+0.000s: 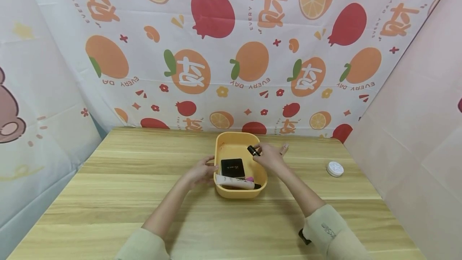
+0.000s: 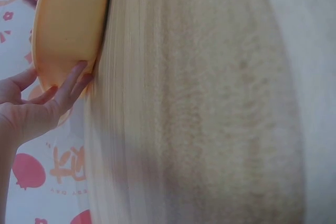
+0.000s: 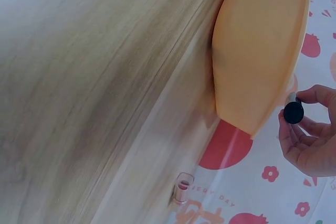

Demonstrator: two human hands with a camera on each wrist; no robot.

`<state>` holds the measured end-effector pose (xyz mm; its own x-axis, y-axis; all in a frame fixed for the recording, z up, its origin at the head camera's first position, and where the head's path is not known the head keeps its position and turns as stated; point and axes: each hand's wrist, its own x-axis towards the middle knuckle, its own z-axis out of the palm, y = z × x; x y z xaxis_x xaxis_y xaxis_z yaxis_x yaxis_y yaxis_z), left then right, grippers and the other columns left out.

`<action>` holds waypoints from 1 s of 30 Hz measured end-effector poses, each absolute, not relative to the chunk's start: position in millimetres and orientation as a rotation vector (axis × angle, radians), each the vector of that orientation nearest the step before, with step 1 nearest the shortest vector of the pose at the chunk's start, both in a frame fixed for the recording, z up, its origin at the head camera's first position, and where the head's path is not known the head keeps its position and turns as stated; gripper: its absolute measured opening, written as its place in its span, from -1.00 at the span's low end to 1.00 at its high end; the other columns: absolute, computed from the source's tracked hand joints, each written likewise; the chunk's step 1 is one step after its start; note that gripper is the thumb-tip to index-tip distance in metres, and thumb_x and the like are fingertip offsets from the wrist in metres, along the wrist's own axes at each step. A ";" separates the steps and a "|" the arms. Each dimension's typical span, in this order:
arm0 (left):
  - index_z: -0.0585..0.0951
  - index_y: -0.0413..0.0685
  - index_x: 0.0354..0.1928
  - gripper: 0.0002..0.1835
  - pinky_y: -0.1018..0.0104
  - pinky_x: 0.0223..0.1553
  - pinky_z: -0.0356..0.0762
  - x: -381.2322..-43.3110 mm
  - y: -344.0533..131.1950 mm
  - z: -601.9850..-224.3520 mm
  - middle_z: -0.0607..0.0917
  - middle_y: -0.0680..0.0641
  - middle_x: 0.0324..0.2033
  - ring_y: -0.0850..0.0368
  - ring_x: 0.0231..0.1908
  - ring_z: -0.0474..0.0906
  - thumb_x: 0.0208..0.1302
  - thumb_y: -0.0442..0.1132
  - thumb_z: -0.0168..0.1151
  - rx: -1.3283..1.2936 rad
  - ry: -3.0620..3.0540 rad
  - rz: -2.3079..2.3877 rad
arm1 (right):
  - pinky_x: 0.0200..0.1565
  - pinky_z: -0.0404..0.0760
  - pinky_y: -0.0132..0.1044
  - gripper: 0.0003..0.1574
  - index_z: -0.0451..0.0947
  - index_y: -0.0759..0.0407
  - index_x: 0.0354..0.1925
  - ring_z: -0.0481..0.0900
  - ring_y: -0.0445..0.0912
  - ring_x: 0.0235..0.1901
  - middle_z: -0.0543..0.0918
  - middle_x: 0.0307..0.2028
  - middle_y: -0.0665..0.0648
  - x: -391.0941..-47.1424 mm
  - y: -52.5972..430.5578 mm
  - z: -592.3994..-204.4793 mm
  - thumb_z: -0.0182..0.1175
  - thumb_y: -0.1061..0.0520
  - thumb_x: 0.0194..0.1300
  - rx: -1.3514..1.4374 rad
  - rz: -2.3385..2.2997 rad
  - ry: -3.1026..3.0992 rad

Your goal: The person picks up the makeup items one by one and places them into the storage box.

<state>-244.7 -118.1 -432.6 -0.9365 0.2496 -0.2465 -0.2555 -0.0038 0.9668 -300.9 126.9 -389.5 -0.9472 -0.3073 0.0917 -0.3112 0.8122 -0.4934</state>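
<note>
A yellow plastic bin (image 1: 241, 193) stands on the table. My left hand (image 1: 198, 173) is at its left side; in the left wrist view the outspread fingers (image 2: 68, 85) touch the outer wall and the thumb is by the rim. Over the bin's right rim, my right hand (image 1: 268, 157) pinches a small black lipstick (image 1: 253, 150) between thumb and fingers, its round black end (image 3: 293, 113) facing the right wrist camera. Inside the bin lie a flat black case (image 1: 232, 167), a pale squeeze tube (image 1: 234, 181) with a black cap, and something pink (image 1: 249, 179), partly hidden.
A clear, pinkish lipstick tube (image 1: 284, 149) is on the table behind my right hand. Farther right sits a round white tin (image 1: 335, 169) with a star on its lid. Fruit-printed cloth (image 1: 249, 103) hangs along the wooden table's (image 1: 119, 179) back edge.
</note>
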 end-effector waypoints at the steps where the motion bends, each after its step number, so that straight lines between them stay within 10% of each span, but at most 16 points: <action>1: -0.07 -0.33 0.37 -0.34 -0.03 -0.10 0.48 -244.8 -117.8 -432.7 0.13 -0.50 0.22 -0.35 0.04 0.36 0.34 -0.37 -0.03 -0.010 1.933 2.006 | -0.32 0.48 -0.23 -0.57 0.52 0.20 -0.03 0.47 -0.12 -0.50 0.60 -0.31 0.10 -301.7 125.7 -389.6 0.28 0.17 0.07 0.512 0.817 -2.984; 30: -0.03 -0.30 0.37 -0.35 -0.03 -0.10 0.48 -248.1 -118.9 -435.7 0.14 -0.48 0.22 -0.34 0.03 0.37 0.33 -0.37 -0.01 -0.029 1.932 2.015 | -0.38 0.51 -0.25 -0.62 0.52 0.24 -0.10 0.51 -0.05 -0.43 0.58 -0.27 0.18 -344.6 102.0 -384.1 0.25 0.14 0.08 0.530 0.597 -3.044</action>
